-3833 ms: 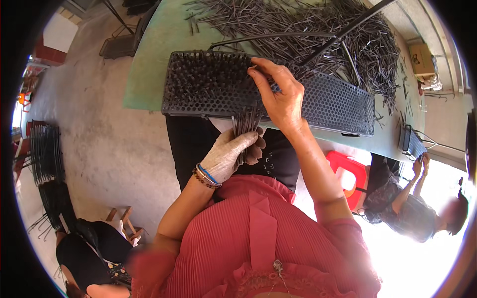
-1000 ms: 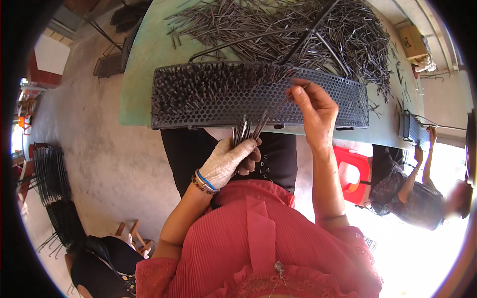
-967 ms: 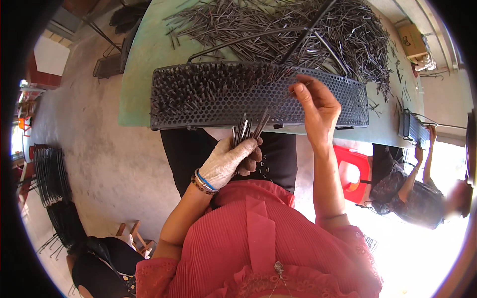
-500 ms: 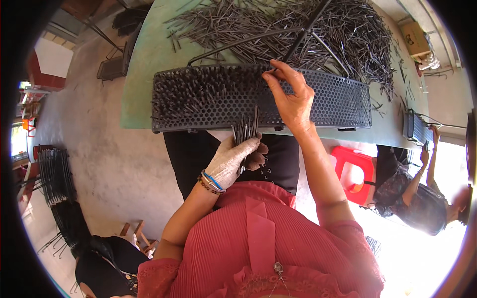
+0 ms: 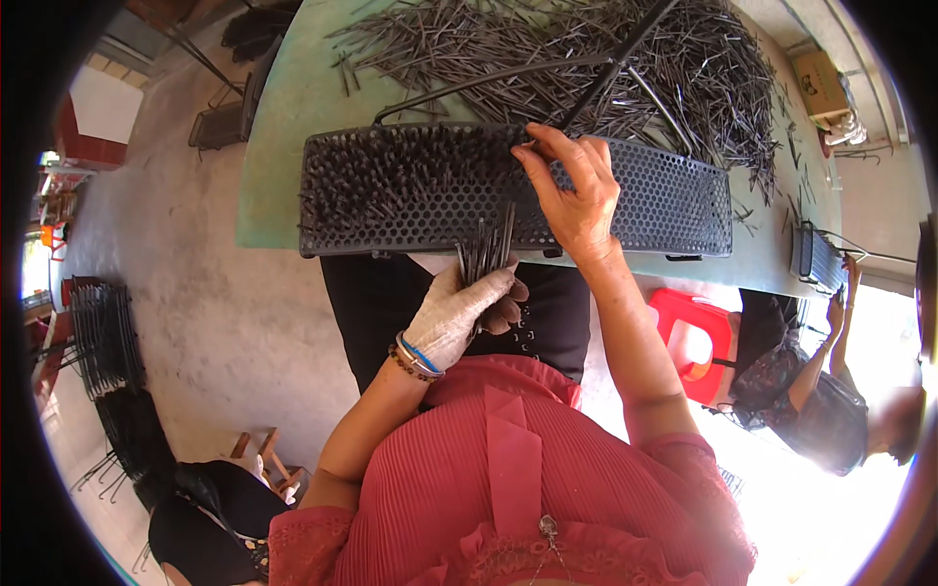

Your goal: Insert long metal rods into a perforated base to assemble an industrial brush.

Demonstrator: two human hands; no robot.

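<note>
A long black perforated panel [image 5: 625,210] lies across the near edge of the green table. Its left half is packed with upright dark bristle-like strips [image 5: 366,181], while round holes show bare on the right. My left hand [image 5: 459,308], in a whitish work glove, grips a bundle of thin black strips [image 5: 484,249] just below the panel's near rim. My bare right hand [image 5: 576,190] reaches over the panel, thumb and forefinger pinched close to its far edge, where the filled part meets the bare holes. What sits between those fingertips is too small to make out.
Loose black strips [image 5: 508,59] form a big heap on the green table [image 5: 283,146]. Black bent rods [image 5: 630,54] rise from the panel's far side. Right of me are a red plastic stool [image 5: 694,327] and another person [image 5: 811,391] handling a similar panel. Stacked black frames [image 5: 103,337] stand left.
My right hand's fingers have curled a little more at the panel's far edge. The left hand keeps its bundle, nearly unmoved.
</note>
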